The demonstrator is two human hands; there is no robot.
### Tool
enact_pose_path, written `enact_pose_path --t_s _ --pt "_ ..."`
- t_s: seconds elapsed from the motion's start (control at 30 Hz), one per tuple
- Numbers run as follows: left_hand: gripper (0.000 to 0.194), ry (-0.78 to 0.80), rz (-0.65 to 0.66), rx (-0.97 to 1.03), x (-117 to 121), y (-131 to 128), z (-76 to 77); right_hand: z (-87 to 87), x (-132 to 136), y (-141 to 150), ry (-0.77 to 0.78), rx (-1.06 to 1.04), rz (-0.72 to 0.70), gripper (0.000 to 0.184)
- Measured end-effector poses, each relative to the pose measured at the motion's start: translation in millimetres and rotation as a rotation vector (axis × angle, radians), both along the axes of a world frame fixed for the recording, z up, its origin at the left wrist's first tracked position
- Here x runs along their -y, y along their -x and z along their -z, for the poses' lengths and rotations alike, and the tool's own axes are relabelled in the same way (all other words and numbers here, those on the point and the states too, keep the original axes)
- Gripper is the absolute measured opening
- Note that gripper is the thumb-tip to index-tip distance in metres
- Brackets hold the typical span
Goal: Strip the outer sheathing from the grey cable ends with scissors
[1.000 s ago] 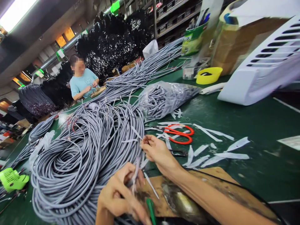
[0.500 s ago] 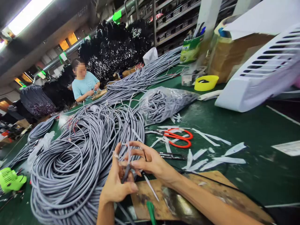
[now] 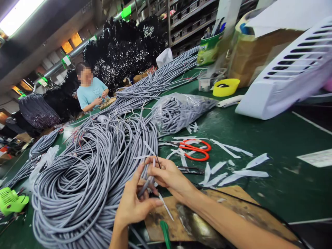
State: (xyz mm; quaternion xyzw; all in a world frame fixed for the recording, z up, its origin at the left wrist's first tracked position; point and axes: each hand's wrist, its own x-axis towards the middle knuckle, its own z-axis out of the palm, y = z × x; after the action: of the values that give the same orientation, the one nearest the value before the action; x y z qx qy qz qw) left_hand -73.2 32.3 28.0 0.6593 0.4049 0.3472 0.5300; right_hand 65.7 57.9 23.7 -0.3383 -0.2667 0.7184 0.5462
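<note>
My left hand (image 3: pixel 133 204) is curled round the end of a grey cable (image 3: pixel 145 186). The fingers of my right hand (image 3: pixel 169 174) meet it there, pinching a narrow white strip (image 3: pixel 154 162) at the cable end. Below the fingers a pointed white tail (image 3: pixel 166 207) hangs out, perhaps part of the same strip. A thin black wire rises by my right fingertips; whether they grip it I cannot tell. Just left of the hands lies a big coil of grey cable (image 3: pixel 64 180).
Red-handled scissors (image 3: pixel 195 150) and white strip scraps (image 3: pixel 228 176) lie on the green table. A bag of cables (image 3: pixel 178 112) sits behind. A stained board (image 3: pixel 160 228) with a green-handled tool (image 3: pixel 165 233) is in front. A co-worker (image 3: pixel 90 88) sits across; a white slotted housing (image 3: pixel 282 76) stands right.
My hands have drawn closer together and the right fingers have closed in at the cable end. The cable piece has shifted slightly right and tilted. The whole view has moved a little.
</note>
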Motion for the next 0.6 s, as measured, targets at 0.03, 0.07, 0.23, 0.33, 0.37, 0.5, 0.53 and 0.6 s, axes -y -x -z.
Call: enact_pose_path --t_s 0.03,0.07,0.23,0.33,0.37,0.5,0.53,0.6 --pt "0.081 -0.043 -0.064 -0.023 0.1 -0.6 0.7 0.2 -0.9 -0.1 0.018 -0.004 0.002 0.020" --pt "0.079 -0.086 -0.142 -0.042 0.0 -1.3 0.9 0.1 -1.6 -0.4 0.030 -0.011 0.003 0.020" --pt "0.068 -0.083 -0.284 -0.019 -1.6 -3.9 -4.5 -5.5 0.8 -4.6 -0.023 -0.074 -0.058 0.033" --pt "0.064 0.001 -0.199 0.099 -0.9 -1.9 -8.0 -7.1 3.7 -5.8 -0.103 -0.085 -0.090 0.044" --pt "0.063 0.018 -0.183 0.138 -0.6 -0.9 -8.5 -6.5 4.2 -5.4 -0.115 -0.066 -0.078 0.045" --pt "0.049 0.056 -0.168 0.251 -0.9 1.9 -8.1 -2.5 3.3 -1.3 -0.137 0.047 0.017 0.043" --pt "0.047 0.062 -0.178 0.265 -1.4 1.8 -7.9 -2.0 2.9 -0.1 -0.146 0.073 0.038 0.041" --pt "0.045 0.076 -0.209 0.277 -2.6 0.4 -8.1 -2.0 2.5 1.5 -0.170 0.109 0.064 0.040"
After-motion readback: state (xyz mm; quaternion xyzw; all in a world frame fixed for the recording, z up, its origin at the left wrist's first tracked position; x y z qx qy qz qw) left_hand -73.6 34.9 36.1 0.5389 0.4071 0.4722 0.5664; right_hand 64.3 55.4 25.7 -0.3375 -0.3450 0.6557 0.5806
